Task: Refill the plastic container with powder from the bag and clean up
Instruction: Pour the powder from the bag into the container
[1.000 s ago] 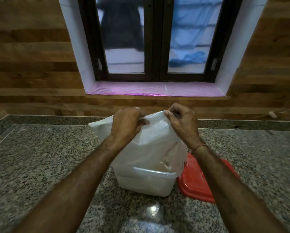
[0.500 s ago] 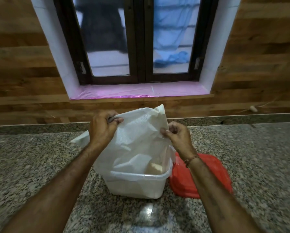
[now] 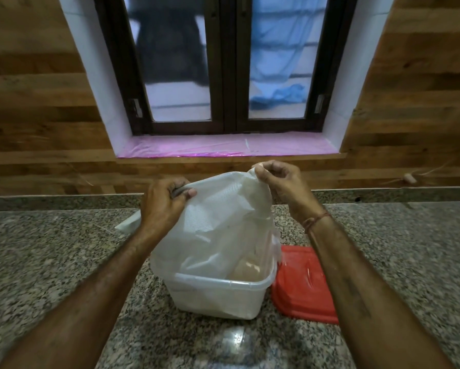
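A translucent white plastic bag (image 3: 218,227) hangs upside down, its lower end inside the clear plastic container (image 3: 223,296) on the granite counter. My left hand (image 3: 165,203) grips the bag's upper left edge. My right hand (image 3: 277,179) pinches the upper right corner, held a little higher. A pale heap of powder (image 3: 246,270) shows through the bag inside the container. The container's red lid (image 3: 300,283) lies flat just to its right, partly under my right forearm.
The granite counter (image 3: 50,257) runs wide to both sides and ends at a wood-panelled wall. A dark-framed window with a pink-lined sill (image 3: 223,149) is straight ahead. A small pale object (image 3: 409,178) sits at the wall on the far right.
My right hand has risen from the bag's side to its top corner, stretching the bag upward. The bag hangs looser and more of the container's inside shows. My left hand keeps its grip.
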`<state>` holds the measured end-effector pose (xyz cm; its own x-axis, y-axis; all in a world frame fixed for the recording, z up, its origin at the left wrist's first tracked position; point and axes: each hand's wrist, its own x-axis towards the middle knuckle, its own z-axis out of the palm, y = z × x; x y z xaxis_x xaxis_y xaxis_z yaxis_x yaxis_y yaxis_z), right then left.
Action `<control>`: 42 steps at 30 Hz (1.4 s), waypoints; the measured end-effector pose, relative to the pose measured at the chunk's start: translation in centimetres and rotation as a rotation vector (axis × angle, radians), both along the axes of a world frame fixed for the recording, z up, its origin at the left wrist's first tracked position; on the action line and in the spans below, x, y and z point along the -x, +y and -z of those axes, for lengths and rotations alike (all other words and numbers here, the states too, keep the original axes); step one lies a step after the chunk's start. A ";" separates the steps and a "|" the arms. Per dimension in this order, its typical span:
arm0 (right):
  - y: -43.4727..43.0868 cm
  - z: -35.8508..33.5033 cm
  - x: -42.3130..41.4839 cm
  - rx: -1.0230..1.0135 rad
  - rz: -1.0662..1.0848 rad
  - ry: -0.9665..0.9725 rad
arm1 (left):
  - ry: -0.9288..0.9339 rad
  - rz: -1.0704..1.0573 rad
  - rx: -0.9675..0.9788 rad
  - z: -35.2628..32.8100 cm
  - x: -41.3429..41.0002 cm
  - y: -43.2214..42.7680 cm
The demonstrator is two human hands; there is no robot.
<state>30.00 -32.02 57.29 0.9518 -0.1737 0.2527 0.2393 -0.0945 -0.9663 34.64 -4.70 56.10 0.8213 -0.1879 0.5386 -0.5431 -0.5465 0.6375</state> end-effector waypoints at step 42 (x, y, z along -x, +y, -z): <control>4.4 2.2 3.6 1.014 0.503 -0.283 | -0.058 -0.038 -0.241 -1.6 1.7 -2.4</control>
